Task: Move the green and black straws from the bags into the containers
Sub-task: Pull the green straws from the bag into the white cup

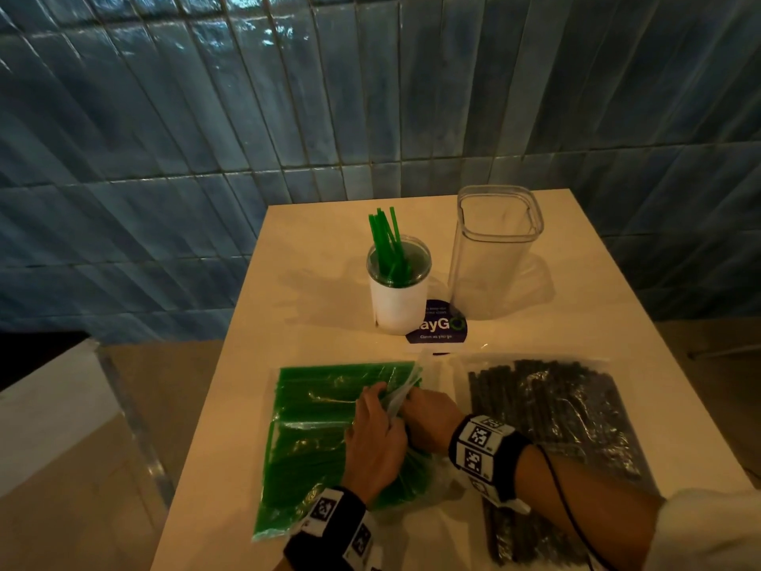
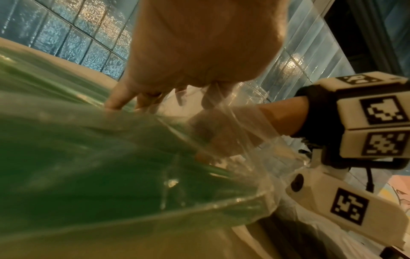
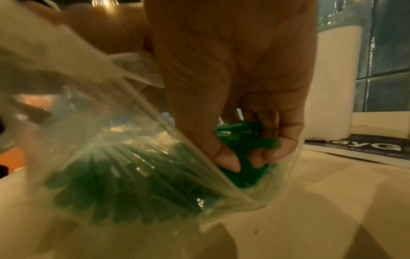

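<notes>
Both hands busy at the green-straw bag (image 1: pixel 329 438), lying flat on the near left of the surface (image 1: pixel 576 307). Right hand (image 3: pixel 233 98) reaching into the bag's open mouth, grip pinching a small bunch of green straws (image 3: pixel 241 135) between thumb and fingers. Left hand (image 1: pixel 376 443) on top of the bag, grip holding up the clear plastic edge at the opening, looks like curled fingers but kinda blurry in the left wrist view so hard to say for sure. Bag of black straws (image 1: pixel 552 422) lying just to the right, untouched. Further back: round cup (image 1: pixel 397 298) with a handful of green straws standing in it, and beside it a tall clear square container (image 1: pixel 494 257). Dark round sticker (image 1: pixel 440 329) under the cup's edge. Blue tiled wall (image 1: pixel 206 117) behind.
</notes>
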The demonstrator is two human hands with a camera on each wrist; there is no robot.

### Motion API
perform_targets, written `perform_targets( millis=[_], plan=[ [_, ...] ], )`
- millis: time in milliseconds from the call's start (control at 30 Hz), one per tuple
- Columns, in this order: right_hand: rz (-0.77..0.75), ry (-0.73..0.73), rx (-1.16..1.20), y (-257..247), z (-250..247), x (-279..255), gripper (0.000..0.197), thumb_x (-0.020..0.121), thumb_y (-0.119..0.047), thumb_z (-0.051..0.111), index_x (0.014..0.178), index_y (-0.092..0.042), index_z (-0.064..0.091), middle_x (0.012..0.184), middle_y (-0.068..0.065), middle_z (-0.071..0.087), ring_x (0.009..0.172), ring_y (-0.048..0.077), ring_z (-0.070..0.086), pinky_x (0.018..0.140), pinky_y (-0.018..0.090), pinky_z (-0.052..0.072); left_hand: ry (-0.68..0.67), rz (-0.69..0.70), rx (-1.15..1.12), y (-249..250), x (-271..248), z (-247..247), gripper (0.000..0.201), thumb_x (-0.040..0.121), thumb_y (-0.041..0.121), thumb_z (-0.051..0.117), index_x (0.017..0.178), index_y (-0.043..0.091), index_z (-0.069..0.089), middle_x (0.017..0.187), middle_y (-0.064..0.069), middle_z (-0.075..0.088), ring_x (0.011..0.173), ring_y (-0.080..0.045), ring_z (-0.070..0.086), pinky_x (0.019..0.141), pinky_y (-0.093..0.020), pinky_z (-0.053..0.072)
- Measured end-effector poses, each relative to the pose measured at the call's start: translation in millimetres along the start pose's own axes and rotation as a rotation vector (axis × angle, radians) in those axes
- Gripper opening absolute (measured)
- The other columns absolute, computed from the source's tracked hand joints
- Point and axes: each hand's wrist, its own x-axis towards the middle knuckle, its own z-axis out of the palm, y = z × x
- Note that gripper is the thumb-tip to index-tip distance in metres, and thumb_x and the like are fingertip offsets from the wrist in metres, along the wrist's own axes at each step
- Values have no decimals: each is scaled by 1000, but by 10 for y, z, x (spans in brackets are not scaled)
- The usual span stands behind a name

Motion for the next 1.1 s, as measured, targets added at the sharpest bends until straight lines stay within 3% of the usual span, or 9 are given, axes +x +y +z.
perform_targets(
  millis=[200, 433, 533, 667, 767, 833, 900, 1000, 1100],
  plan=[
    [105, -42, -122, 140, -272, -211, 18, 91, -26, 48, 87, -13, 58, 89, 7, 59, 83, 21, 59, 73, 29, 42, 3, -35, 209, -34, 53, -62, 62, 80, 44, 20, 140, 26, 19, 151, -2, 22, 140, -22, 20, 114, -59, 0],
    [184, 31, -404, 656, -1038, -764, 28, 90, -30, 41, 109, -19, 59, 105, 2, 53, 93, 21, 57, 70, 29, 32, -35, -83, 262, -18, 89, -40, 52, 96, 36, 28, 146, 24, 16, 158, -4, 1, 145, -24, 0, 114, -57, -6],
    [221, 43, -469, 796, -1433, -999, 31, 91, -29, 41, 116, -23, 59, 98, -3, 49, 94, 17, 57, 74, 28, 43, -42, -84, 275, -7, 81, -3, 53, 98, 35, 31, 147, 23, 14, 158, -5, -5, 145, -25, -5, 113, -57, -7],
    [339, 79, -477, 850, -1838, -1223, 35, 93, -29, 37, 122, -31, 55, 110, -5, 60, 98, 13, 57, 76, 25, 40, -95, -105, 252, 5, 87, -29, 81, 85, 62, 42, 148, 25, 7, 158, -5, -7, 145, -26, -4, 112, -56, -8],
    [343, 159, -587, 769, -1988, -1302, 36, 92, -30, 34, 122, -33, 55, 110, -5, 62, 97, 14, 59, 70, 26, 36, 92, 147, 160, 201, 16, -113, 115, 55, 93, 37, 143, 36, -10, 156, 3, -18, 143, -18, -16, 112, -45, -14],
    [299, 179, -613, 604, -1998, -1288, 34, 92, -29, 35, 117, -29, 58, 106, -4, 62, 95, 15, 59, 71, 26, 39, 275, 424, 265, 377, 20, -125, 115, 57, 92, 38, 143, 34, -10, 156, 3, -17, 142, -18, -21, 111, -40, -16],
    [213, 158, -604, 385, -1949, -1223, 31, 92, -26, 37, 112, -24, 60, 102, -1, 61, 92, 17, 59, 76, 29, 43, 428, 566, 390, 484, 101, -146, 105, 67, 81, 45, 146, 25, 4, 158, -6, -1, 145, -25, -9, 111, -46, -12],
    [112, 162, -534, 112, -1904, -1125, 27, 89, -24, 41, 110, -20, 58, 103, 4, 61, 92, 23, 60, 69, 30, 39, 504, 479, 425, 506, 277, -303, 64, 74, 54, 62, 124, 20, 44, 137, -9, 48, 135, -29, 35, 110, -56, 2],
    [45, 154, -299, -35, -1968, -1110, 26, 84, -20, 48, 108, -21, 56, 99, 4, 60, 86, 22, 58, 65, 30, 42, 402, 349, 410, 415, 349, -456, 27, 92, 44, 49, 82, 21, 58, 74, 8, 63, 73, -11, 62, 102, -42, 41]
  ],
)
